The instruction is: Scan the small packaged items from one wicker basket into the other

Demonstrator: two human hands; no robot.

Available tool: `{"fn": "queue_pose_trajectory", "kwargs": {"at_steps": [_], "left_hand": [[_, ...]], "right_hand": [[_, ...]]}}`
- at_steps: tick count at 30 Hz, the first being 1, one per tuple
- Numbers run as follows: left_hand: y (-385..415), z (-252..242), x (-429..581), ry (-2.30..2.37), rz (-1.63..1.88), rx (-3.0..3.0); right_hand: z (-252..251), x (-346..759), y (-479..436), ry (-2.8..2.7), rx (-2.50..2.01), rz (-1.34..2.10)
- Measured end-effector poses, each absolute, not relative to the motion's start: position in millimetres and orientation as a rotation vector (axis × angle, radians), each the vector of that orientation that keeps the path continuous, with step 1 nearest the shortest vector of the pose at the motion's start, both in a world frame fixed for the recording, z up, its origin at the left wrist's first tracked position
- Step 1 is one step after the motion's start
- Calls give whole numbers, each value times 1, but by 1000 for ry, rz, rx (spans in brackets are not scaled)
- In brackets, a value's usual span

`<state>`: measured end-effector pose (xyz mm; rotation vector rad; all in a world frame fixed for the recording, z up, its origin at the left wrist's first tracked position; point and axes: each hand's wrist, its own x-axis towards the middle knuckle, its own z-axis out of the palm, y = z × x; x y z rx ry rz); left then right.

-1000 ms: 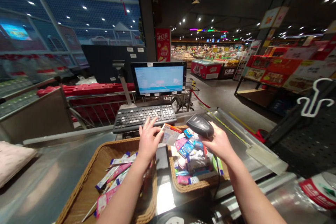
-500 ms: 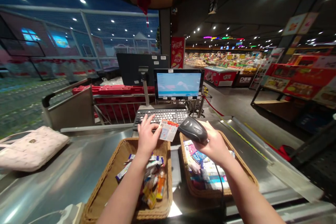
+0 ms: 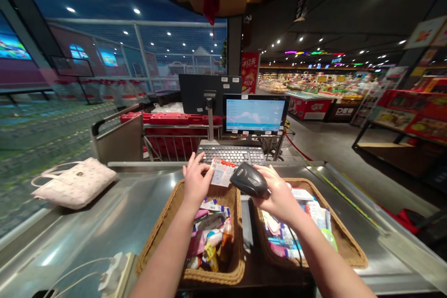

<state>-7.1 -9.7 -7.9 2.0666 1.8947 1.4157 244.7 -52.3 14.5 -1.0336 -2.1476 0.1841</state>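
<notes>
My left hand [image 3: 195, 181] pinches a small white and red packet [image 3: 220, 173] above the far rim of the left wicker basket [image 3: 164, 223]. My right hand [image 3: 279, 193] grips a black handheld barcode scanner [image 3: 248, 179], whose head sits right beside the packet. The scanner's cord runs down my right forearm. Both baskets hold several small colourful packets; the right wicker basket [image 3: 344, 237] lies under my right wrist.
A keyboard [image 3: 231, 154] and a lit monitor [image 3: 254, 114] stand just behind the baskets on the steel checkout counter [image 3: 104, 223]. A pale handbag [image 3: 75, 182] lies at the left, with a white power strip [image 3: 117, 270] at the near edge. Red trolleys are behind, store aisles to the right.
The view has swung left and down, showing the handbag and more counter. Scanner and packet have come closer together, and both hands sit lower over the baskets.
</notes>
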Motion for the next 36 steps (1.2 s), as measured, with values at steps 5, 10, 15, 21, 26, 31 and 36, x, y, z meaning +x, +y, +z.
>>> {"fn": "queue_pose_trajectory", "kwargs": {"at_steps": [5,10,15,21,26,31,36], "left_hand": [[-11,-11,-17,1931,1406,2059],[-13,-11,-22,1956,1399,2056],[-13,-12,-23,1964,1385,2066],[-12,-14,-23,1966,1366,2080],[-13,-17,-23,1969,1355,2085],[-14,-26,-24,1973,1291,2080],[-14,-43,-24,1993,1172,2062]], "right_hand": [[13,236,-53,-2170,-1022,216],[14,233,-55,-2183,-1020,229],[13,231,-55,-2201,-1004,240],[12,232,-55,-2207,-1020,241],[9,233,-56,-2199,-1037,248],[6,234,-53,-2205,-1045,235],[2,235,-53,-2199,-1047,262]]}}
